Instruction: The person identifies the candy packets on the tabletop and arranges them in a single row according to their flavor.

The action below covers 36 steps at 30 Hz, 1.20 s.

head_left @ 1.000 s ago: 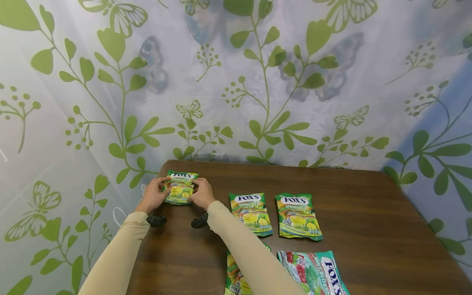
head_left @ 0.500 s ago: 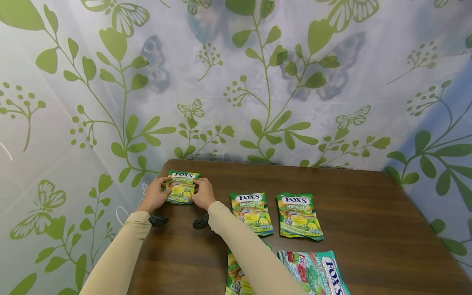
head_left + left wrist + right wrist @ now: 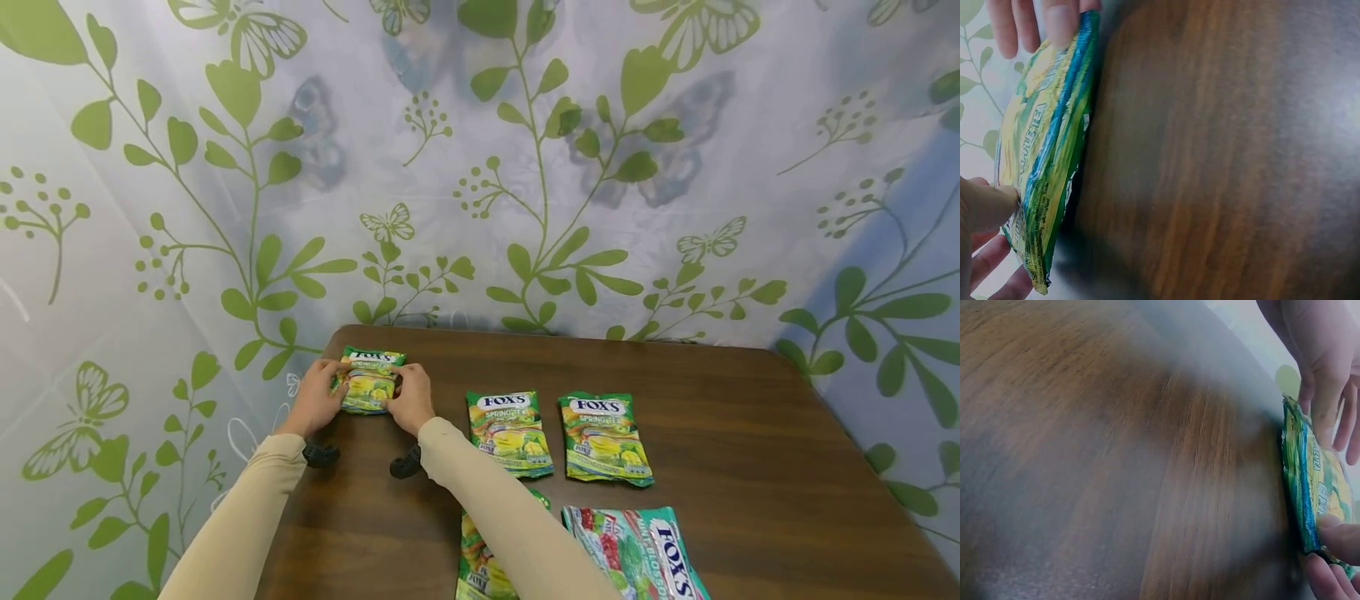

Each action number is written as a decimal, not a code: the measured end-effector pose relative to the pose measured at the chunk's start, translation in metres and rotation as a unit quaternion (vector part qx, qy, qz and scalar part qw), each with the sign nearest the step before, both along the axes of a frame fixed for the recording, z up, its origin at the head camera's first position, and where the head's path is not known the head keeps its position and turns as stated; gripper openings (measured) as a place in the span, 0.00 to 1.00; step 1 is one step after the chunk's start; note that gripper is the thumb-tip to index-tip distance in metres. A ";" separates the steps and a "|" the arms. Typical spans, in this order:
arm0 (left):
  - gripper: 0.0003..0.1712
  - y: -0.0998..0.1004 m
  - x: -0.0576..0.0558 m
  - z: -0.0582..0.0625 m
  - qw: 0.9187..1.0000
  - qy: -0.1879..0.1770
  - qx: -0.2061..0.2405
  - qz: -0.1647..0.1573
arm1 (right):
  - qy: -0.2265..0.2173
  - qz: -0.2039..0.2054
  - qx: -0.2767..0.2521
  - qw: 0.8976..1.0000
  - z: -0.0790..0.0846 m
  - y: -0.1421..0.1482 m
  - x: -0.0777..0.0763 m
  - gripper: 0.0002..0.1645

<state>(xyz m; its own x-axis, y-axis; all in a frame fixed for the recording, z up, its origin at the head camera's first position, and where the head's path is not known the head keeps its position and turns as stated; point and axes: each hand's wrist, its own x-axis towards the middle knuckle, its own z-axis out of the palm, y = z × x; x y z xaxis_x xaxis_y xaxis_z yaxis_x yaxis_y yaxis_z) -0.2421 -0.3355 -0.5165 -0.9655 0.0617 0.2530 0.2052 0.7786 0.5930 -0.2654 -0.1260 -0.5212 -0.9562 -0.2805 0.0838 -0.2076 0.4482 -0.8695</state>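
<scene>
A green and yellow Fox's Spring Tea candy bag point(image 3: 368, 388) lies face up near the table's far left corner. My left hand point(image 3: 315, 398) holds its left side and my right hand point(image 3: 412, 400) its right side. In the left wrist view, my left thumb point(image 3: 994, 205) presses the bag's printed front point(image 3: 1029, 137), with other fingers beside its edge. In the right wrist view, my right thumb point(image 3: 1340, 539) lies on the front of the bag point(image 3: 1305, 481), with fingers at its end. The undersides of the fingertips are partly hidden.
Two more Spring Tea bags, one point(image 3: 510, 435) beside the other point(image 3: 606, 439), lie mid-table. Nearer, another green bag point(image 3: 483, 571) is partly covered by my right sleeve. A teal Mint Blossom bag point(image 3: 633, 550) lies at the front. A leaf-patterned curtain point(image 3: 480, 167) hangs behind the brown table point(image 3: 735, 433).
Both hands stay at the sides of the candy bag, with only slight shifts of fingers and wrists. The bag lies practically where it was. The other bags have not moved.
</scene>
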 end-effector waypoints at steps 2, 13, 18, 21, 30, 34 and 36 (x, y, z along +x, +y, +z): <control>0.21 0.002 0.002 0.002 1.000 0.009 -0.004 -0.005 | 0.006 -0.004 -0.008 1.000 0.000 0.001 0.001 0.36; 0.23 0.011 0.010 0.016 0.997 0.071 0.002 -0.017 | 0.026 -0.003 -0.021 0.999 0.003 0.009 0.009 0.35; 0.24 0.022 0.018 0.020 0.995 0.092 0.023 -0.018 | 0.033 0.007 -0.022 0.999 0.008 0.019 0.020 0.38; 0.25 0.030 0.023 0.022 0.994 0.096 0.045 -0.016 | 0.052 0.020 -0.018 0.998 0.010 0.026 0.026 0.38; 0.29 0.054 0.039 0.034 0.993 0.070 0.094 -0.029 | 0.068 0.046 -0.013 0.997 0.020 0.049 0.048 0.41; 0.30 0.063 0.047 0.038 0.992 0.067 0.098 -0.039 | 0.083 0.051 -0.006 0.995 0.027 0.062 0.059 0.43; 0.30 0.068 0.052 0.040 0.992 0.067 0.102 -0.043 | 0.091 0.053 0.001 0.994 0.030 0.067 0.064 0.44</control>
<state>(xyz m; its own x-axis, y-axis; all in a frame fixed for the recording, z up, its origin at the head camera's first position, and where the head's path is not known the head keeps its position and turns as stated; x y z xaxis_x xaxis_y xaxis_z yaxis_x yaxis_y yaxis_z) -0.1902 -0.2680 -0.4765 -0.9160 0.0771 0.3936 0.3527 0.6222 0.6989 -0.2013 -0.0586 -0.4913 -0.8905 -0.3791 0.2515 -0.4073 0.4179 -0.8121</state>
